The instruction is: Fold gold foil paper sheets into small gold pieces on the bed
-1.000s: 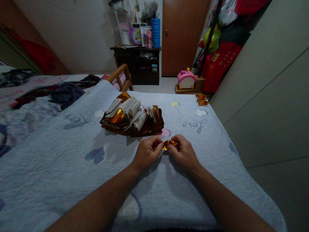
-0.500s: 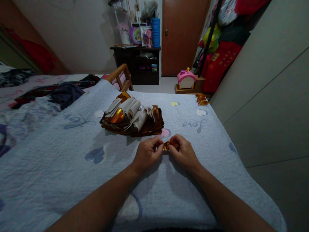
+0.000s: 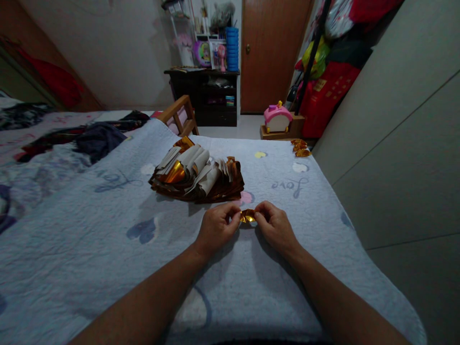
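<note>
Small, shiny, gold foil piece, crimped (image 3: 247,216): between your hands, just above or on the pale blue printed quilt (image 3: 143,278); contact unclear. Your left hand (image 3: 218,227) pinches its left end, thumb to fingers; your right hand (image 3: 276,227) pinches the other. Beyond your left hand, leftward: thick, loose pile of gold-and-grey paper sheets (image 3: 197,175). Well beyond your right hand, at the quilt's far corner: small cluster of shaped gold foil pieces (image 3: 302,153). Judgement: few shaped, one in hand, most sheets unworked; early going.
</note>
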The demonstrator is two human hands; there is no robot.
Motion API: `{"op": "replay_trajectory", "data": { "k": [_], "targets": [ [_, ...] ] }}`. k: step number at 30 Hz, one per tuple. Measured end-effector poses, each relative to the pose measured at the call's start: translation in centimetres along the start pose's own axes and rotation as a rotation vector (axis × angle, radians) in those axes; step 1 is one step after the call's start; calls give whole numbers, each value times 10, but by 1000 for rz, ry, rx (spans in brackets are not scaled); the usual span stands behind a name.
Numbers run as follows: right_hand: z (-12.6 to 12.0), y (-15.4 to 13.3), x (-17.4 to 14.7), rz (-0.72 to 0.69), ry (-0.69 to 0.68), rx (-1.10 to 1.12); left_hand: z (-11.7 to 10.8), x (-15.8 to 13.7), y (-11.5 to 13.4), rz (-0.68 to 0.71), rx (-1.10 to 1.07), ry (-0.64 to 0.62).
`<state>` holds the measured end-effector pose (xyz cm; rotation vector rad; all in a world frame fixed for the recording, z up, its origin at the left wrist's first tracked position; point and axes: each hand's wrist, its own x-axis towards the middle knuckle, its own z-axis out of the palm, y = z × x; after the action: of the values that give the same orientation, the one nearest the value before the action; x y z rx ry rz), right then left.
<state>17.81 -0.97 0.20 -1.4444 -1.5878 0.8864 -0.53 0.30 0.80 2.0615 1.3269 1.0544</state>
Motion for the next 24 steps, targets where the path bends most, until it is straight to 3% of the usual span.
{"op": "replay_trajectory", "data": {
  "k": [8,15,24],
  "targets": [
    [0,0,-1,-15,8,15,-1,-1,1,-34,-33,-19],
    [-2,2,2,8,43,73,-3,3,1,-143,-243,-99],
    [-7,5,5,33,48,108,0,4,-1,-155,-290,-100]
  ]
}}
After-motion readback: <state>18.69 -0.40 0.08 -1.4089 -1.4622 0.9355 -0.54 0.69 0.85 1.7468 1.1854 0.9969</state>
